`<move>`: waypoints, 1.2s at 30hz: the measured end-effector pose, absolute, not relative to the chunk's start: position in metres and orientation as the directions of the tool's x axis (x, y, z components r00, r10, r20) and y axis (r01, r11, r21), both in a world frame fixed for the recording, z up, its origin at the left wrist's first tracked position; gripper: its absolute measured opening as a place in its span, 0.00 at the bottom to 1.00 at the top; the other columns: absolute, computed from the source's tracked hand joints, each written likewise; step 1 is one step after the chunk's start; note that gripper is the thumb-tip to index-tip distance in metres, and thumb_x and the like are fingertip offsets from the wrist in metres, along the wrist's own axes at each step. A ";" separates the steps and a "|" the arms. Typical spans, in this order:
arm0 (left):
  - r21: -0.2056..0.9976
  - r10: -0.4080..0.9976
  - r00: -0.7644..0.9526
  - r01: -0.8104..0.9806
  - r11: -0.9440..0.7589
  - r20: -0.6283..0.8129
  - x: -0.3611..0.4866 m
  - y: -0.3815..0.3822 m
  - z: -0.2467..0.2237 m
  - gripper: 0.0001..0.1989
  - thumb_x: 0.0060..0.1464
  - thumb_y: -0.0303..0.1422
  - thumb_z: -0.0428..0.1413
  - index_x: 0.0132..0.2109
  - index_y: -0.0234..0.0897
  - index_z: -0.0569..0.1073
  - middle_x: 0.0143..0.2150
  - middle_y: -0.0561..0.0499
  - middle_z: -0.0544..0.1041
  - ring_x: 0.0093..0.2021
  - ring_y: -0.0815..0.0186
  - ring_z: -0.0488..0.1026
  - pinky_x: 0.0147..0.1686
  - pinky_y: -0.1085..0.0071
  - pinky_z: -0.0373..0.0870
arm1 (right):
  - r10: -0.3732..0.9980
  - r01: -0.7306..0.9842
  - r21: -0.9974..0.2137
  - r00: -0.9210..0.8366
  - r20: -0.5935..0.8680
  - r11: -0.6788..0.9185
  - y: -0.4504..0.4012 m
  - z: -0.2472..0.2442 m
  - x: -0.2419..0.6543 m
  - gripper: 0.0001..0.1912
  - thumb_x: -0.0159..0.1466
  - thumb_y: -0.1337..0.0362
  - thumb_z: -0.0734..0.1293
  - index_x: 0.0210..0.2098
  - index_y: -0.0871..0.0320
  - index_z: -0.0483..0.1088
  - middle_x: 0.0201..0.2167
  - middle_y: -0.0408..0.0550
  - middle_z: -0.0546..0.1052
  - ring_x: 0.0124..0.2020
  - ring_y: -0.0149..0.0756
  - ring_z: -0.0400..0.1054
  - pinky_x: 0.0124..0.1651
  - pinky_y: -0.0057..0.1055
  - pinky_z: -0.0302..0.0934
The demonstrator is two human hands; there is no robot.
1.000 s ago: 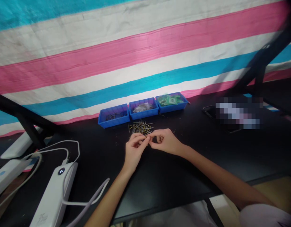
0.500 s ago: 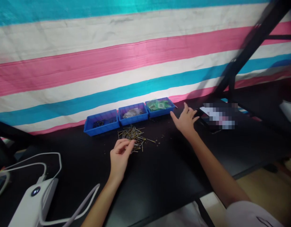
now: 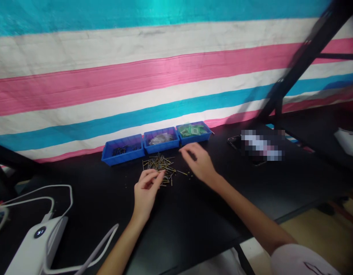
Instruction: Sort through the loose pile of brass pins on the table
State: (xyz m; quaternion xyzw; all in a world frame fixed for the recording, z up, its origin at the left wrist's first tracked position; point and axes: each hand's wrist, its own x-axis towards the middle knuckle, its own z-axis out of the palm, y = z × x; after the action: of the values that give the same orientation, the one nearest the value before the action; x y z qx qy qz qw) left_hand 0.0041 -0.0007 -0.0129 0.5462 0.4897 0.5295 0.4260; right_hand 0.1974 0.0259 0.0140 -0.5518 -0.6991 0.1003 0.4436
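A loose pile of thin gold and silver metal rods (image 3: 162,162) lies on the black table. At its near left edge is my left hand (image 3: 146,187), thumb and fingers pinched together; whatever they hold is too small or hidden to make out. My right hand (image 3: 201,162) hovers just right of the pile, fingers bent and tips brought together, with any held thing not visible. Tiny bits (image 3: 190,175) are scattered on the table below it. Behind the pile stand three blue bins: one with dark thin pieces (image 3: 123,149), one with clear plastic bags (image 3: 162,139), one with green packets (image 3: 192,130).
A white power bank (image 3: 36,244) with white cables (image 3: 72,191) lies at the near left. To the right is a phone (image 3: 235,142) beside a blurred-out patch. A striped sheet (image 3: 165,76) hangs behind the table, and a dark slanted post (image 3: 302,57) rises at right.
My right hand has moved left from beside the phone to near the pile, its spread fingers now brought together. My left hand has stayed pinched at the pile.
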 end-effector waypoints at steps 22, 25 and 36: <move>0.990 0.992 -0.013 0.060 -0.126 0.127 0.003 0.000 -0.008 0.07 0.46 0.35 0.59 0.34 0.37 0.77 0.39 0.51 0.67 0.24 0.78 0.63 0.19 0.79 0.58 | 0.911 0.396 -0.823 -0.239 0.336 0.407 -0.001 0.004 0.161 0.09 0.59 0.63 0.63 0.32 0.57 0.75 0.26 0.43 0.74 0.26 0.26 0.65 0.29 0.23 0.58; 0.990 0.992 -0.008 0.063 -0.126 0.127 0.002 -0.001 -0.008 0.08 0.46 0.35 0.59 0.35 0.38 0.77 0.39 0.52 0.66 0.23 0.80 0.62 0.18 0.80 0.58 | 0.915 0.334 -0.853 -0.184 0.358 0.401 -0.001 0.007 0.162 0.09 0.59 0.62 0.63 0.33 0.57 0.75 0.27 0.44 0.75 0.27 0.27 0.66 0.28 0.23 0.58; 0.965 0.976 0.162 0.192 -0.179 0.149 0.005 -0.003 -0.011 0.07 0.44 0.34 0.60 0.30 0.36 0.77 0.37 0.51 0.68 0.22 0.78 0.62 0.22 0.76 0.61 | 0.959 0.171 -0.952 -0.171 0.225 0.254 0.007 -0.002 0.163 0.11 0.55 0.57 0.67 0.32 0.57 0.76 0.27 0.45 0.71 0.25 0.26 0.61 0.27 0.25 0.56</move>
State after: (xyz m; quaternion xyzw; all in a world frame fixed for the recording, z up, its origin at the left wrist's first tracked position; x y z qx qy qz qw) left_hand 0.0047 -0.0029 -0.0113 0.6239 0.4680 0.4475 0.4377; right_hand 0.1628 0.0074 -0.0024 -0.4422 -0.6389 0.4211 0.4680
